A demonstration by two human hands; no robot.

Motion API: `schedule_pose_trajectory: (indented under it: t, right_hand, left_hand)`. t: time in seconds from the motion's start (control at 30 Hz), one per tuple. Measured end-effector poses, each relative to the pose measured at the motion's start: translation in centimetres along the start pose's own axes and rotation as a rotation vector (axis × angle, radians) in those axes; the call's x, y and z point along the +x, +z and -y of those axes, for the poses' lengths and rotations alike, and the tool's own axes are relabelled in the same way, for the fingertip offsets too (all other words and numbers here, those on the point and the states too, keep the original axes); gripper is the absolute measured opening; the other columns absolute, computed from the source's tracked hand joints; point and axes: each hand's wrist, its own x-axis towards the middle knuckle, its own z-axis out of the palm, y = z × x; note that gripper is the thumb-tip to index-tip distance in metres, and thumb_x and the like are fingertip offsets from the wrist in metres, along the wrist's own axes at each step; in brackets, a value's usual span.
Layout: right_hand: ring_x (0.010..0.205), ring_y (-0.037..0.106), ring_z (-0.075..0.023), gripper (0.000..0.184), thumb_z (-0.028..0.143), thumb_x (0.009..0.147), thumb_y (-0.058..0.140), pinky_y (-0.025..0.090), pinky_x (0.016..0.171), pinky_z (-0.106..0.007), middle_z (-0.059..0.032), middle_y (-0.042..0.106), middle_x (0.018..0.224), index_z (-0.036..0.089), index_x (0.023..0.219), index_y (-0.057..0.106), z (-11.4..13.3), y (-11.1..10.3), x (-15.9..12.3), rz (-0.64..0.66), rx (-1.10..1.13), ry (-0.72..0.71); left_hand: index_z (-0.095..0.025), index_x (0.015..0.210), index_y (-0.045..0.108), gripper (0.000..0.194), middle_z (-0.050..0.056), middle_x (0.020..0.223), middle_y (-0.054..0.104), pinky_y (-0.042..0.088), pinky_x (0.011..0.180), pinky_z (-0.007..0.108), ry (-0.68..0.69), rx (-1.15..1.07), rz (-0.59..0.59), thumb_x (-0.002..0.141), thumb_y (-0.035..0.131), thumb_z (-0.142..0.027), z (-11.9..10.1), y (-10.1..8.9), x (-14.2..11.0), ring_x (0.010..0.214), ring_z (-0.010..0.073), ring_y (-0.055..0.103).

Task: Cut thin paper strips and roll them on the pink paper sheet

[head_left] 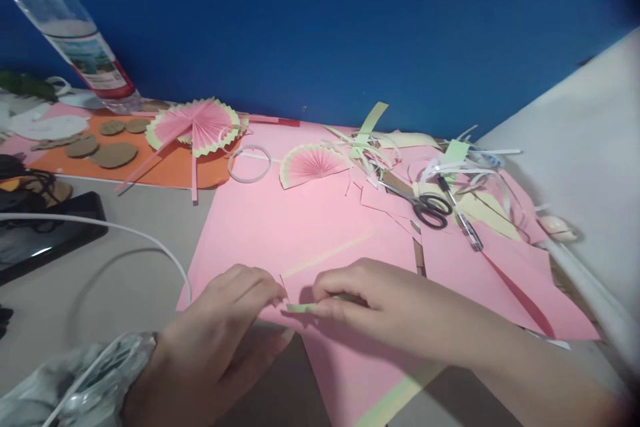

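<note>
A narrow pale green paper strip (301, 308) is pinched between the thumb and curled fingers of my right hand (357, 293). Its tip sticks out toward the left, and the rest is mostly hidden in the hand. My left hand (235, 320) rests over the near edge of a pink paper sheet (255, 227), fingertips close to the strip's tip. Its thumb is spread away from the fingers, and nothing shows between them. On the sheet above both hands lies a faint pale yellow strip (327, 255). Another pale green and yellow band (400, 397) runs along the sheet's near edge.
Behind are pleated pink fans (203, 123), a half fan (315, 165) and a grey ring (250, 164). Black scissors (431, 209), a pen (463, 217) and paper scraps lie right. A phone (55, 233), white cable (150, 240) and tilted bottle (93, 57) are left.
</note>
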Motion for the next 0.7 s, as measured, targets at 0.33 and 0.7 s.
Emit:
schedule_pose_trajectory:
  t: [0.33, 0.7]
  right_hand:
    - [0.064, 0.054, -0.015, 0.038, 0.046, 0.093, 0.038, 0.033, 0.055, -0.025, -0.0028, 0.063, 0.072, 0.021, 0.084, 0.064, 0.3, 0.3, -1.8, -0.125, -0.055, 0.108]
    - [0.086, 0.056, -0.0167, 0.042, 0.041, 0.098, 0.028, 0.037, 0.085, -0.033, 0.0011, 0.064, 0.078, 0.023, 0.082, 0.061, -0.1, 0.3, -1.8, -0.142, -0.124, -0.143]
  left_hand:
    - [-0.022, 0.08, 0.044, 0.014, -0.003, 0.079, 0.051, 0.04, 0.069, 0.022, -0.038, -0.205, 0.099, 0.091, 0.037, -0.016, -1.9, 0.5, 1.6, 0.074, 0.0114, 0.045]
    - [-0.022, 0.088, 0.047, 0.013, -0.002, 0.079, 0.052, 0.041, 0.067, 0.022, 0.0, -0.245, 0.112, 0.09, 0.037, -0.013, -1.9, 0.7, 1.5, 0.074, 0.0115, 0.047]
